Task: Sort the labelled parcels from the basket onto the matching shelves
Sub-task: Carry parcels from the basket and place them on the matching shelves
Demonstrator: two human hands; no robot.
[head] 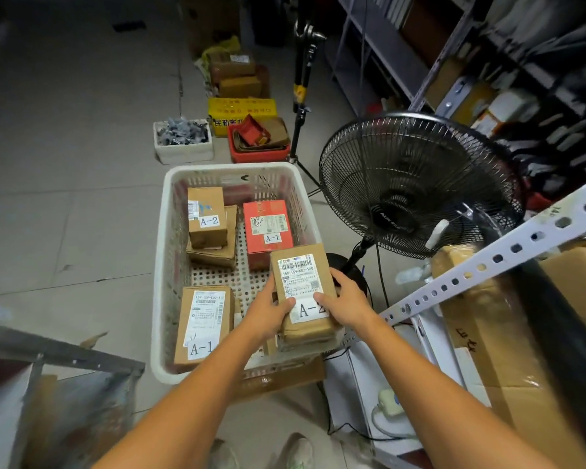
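A white plastic basket [164, 265] stands on the floor in front of me. Both hands hold a brown cardboard parcel [300, 269] labelled A-2 over the basket's near right corner: my left hand [271, 313] grips its left edge, my right hand [344, 301] its right edge. Inside the basket lie a brown A-2 box [207, 216] stacked on a flatter box at the far left, a red A-1 box [268, 228] at the far right, and a brown A-1 parcel [203, 321] at the near left.
A black standing fan [416, 184] is right of the basket. A white perforated shelf beam [494, 258] crosses at the right above large cardboard boxes [487, 333]. Metal shelving [454, 55] fills the far right. Bins and boxes [247, 113] sit beyond the basket.
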